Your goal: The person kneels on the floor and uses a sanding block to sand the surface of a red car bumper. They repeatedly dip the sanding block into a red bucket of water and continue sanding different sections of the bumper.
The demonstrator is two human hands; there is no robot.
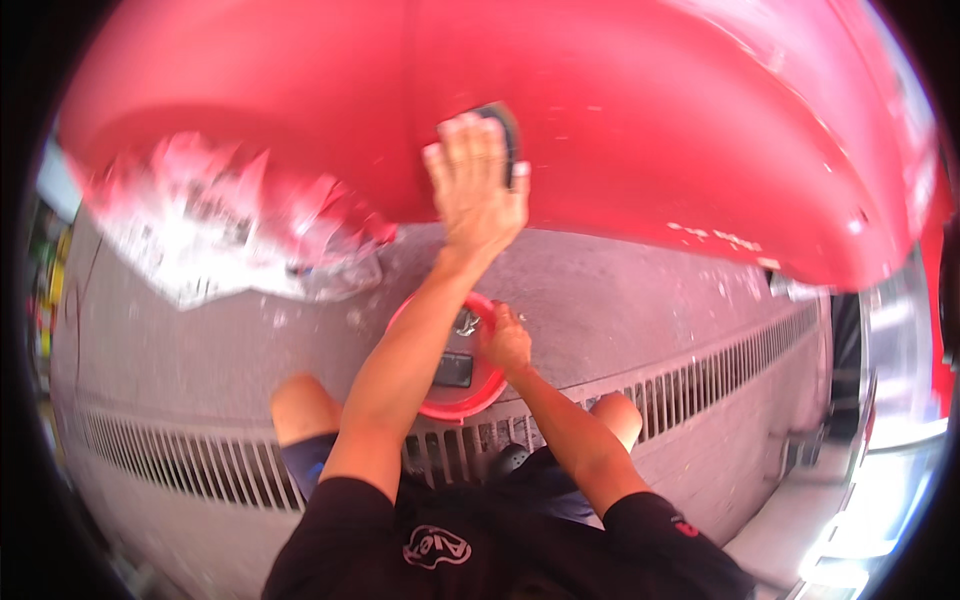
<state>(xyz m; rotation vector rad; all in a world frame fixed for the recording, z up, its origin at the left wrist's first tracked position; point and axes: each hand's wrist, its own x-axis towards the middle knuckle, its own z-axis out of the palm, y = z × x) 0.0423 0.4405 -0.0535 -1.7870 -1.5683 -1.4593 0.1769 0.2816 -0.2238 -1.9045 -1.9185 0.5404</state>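
A large red painted car panel fills the far side. My left hand lies against it with its fingers stretched over a dark sanding pad, pressing the pad to the paint. Most of the pad is hidden under the fingers; a tan edge shows. Below, between my knees, is a red bucket. My right hand is closed on its right rim. Inside the bucket lie a dark rectangular block and a small greyish object too blurred to name. My left forearm covers part of the bucket.
White and red-stained masking sheet hangs at the panel's left. A slotted drain grate crosses the grey concrete floor beneath me. Chipped pale patches mark the panel's lower edge. Bright, glossy surfaces stand at the right.
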